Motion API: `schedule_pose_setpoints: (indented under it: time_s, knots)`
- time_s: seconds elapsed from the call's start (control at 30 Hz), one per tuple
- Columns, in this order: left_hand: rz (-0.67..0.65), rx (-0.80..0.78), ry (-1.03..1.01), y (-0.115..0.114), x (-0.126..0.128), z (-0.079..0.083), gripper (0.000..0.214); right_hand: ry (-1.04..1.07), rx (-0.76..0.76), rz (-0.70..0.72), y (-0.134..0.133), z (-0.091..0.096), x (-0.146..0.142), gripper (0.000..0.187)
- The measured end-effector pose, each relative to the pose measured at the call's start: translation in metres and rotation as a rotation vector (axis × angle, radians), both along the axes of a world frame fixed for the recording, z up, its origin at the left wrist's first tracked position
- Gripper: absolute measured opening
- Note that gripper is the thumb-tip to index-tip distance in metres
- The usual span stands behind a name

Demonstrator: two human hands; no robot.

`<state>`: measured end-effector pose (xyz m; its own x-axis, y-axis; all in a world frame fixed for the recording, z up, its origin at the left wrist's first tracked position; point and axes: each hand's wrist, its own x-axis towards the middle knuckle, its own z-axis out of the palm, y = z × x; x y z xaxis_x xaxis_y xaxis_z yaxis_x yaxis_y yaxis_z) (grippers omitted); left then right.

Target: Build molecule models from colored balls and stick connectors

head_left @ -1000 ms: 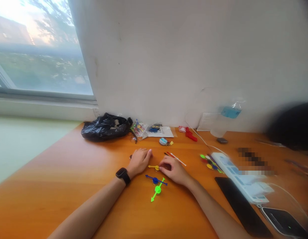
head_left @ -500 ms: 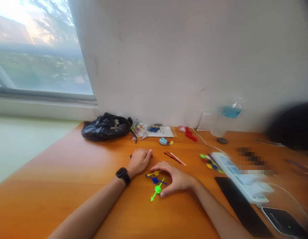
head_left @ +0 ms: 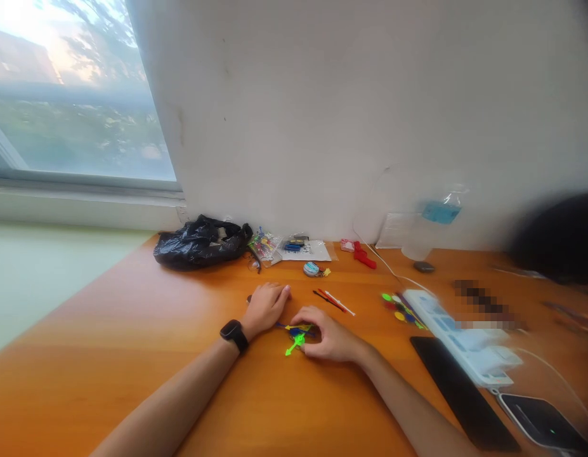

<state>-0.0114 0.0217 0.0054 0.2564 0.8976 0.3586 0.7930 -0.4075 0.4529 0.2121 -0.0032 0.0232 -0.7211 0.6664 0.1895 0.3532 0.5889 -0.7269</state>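
Observation:
Three plastic arrow spinners, a green spinner point(head_left: 299, 340), a blue spinner point(head_left: 298, 331) and a yellow spinner point(head_left: 288, 327), lie bunched on the table in front of me. My right hand point(head_left: 329, 336) curls round them from the right, thumb at the near side and fingers at the far side. It partly covers the blue and yellow ones. My left hand point(head_left: 265, 309), with a black watch on its wrist, rests back-up on the table with its fingers curled under. A small dark thing point(head_left: 248, 298) peeks out at its left edge; the rest is hidden.
Black, red and white arrow sticks point(head_left: 334, 301) lie beyond my right hand. A round tin point(head_left: 311, 269), a black plastic bag point(head_left: 203, 244) and bagged parts stand near the wall. To the right are colored discs point(head_left: 399, 316), a power strip point(head_left: 458, 336) and a blurred person's dark head point(head_left: 560, 238).
My right hand has closed in on the spinners and pushed them together. The green one has moved away from me, against the blue and yellow. My left hand stays put.

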Motion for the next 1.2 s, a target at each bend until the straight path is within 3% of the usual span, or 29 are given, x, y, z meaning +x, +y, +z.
schedule_pose_setpoints:
  time_s: [0.47, 0.63, 1.2]
  knots:
    - [0.013, -0.018, -0.06, 0.0, 0.0011, -0.0001, 0.056, -0.063, -0.031, -0.02, -0.0017, 0.0043, -0.0014, 0.037]
    - [0.021, -0.018, -0.077, -0.0002, 0.0011, -0.0002, 0.057, -0.07, -0.008, -0.04, -0.0013, 0.0011, -0.0019, 0.027]
    - [0.007, -0.017, -0.068, 0.0001, 0.0001, 0.0001, 0.056, -0.148, -0.226, 0.024, -0.0046, 0.0024, 0.0049, 0.035]
